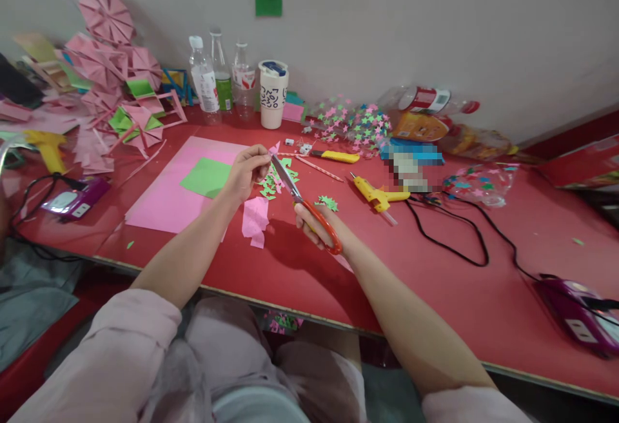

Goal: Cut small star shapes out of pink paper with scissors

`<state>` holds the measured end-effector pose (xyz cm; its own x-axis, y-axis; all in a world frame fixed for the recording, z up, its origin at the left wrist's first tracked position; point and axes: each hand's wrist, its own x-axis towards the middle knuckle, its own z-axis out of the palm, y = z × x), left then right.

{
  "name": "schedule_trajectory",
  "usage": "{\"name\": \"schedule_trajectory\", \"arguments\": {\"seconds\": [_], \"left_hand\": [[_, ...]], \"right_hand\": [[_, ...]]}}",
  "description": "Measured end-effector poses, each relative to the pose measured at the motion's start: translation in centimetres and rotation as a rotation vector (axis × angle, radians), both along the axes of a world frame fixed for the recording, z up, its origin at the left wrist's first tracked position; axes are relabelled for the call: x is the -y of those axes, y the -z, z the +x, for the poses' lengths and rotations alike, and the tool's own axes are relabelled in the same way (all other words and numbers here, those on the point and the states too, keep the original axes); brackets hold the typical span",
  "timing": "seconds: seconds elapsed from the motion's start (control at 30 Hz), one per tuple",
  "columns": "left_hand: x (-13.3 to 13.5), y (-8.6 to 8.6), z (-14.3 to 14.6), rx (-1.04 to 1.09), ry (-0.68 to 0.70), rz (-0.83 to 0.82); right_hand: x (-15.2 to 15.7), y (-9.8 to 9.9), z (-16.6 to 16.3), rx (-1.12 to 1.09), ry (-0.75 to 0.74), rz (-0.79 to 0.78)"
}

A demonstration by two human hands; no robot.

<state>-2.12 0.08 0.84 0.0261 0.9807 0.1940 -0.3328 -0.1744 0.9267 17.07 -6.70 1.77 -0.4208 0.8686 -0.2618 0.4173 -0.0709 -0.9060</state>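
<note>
head cam: l hand (245,168) is pinching a small pink paper piece (275,147) btwn thumb & forefinger, tips closing on it w/ no visible gap, other fingers curling in. r hand (339,226) is gripping orange-handled scissors (289,182), fingers wrapping round the handles; blades are pointing up & left at the piece, looking nearly shut. can't tell if they're touching the paper or just beside it. piece is sitting above the red table (271,271), over the near end of the striped straws.

step in hand is prob snipping that piece to shape. next cut would be calling for blades opening, l hand holding the paper steady & fingertips staying clear of the edges.

around: pink & green clippings (273,182) are lying under the blades, a cut-up pink paper scrap (255,222) is resting nearer the body, a few green paper stars (327,203) are piling just beyond the r hand. to the l, a green sheet (206,178) is lying on larger pink sheets (155,207). farther back: striped straws (320,169), yellow utility knife (341,157); yellow glue gun (380,196) is lying to the r.
</note>
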Motion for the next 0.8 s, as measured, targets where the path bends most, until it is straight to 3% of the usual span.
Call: {"name": "schedule_trajectory", "arguments": {"seconds": [0.8], "left_hand": [[0.02, 0.09, -0.02, 0.011, 0.016, -0.007]], "right_hand": [[0.37, -0.32, -0.37, 0.018, 0.036, -0.011]]}}
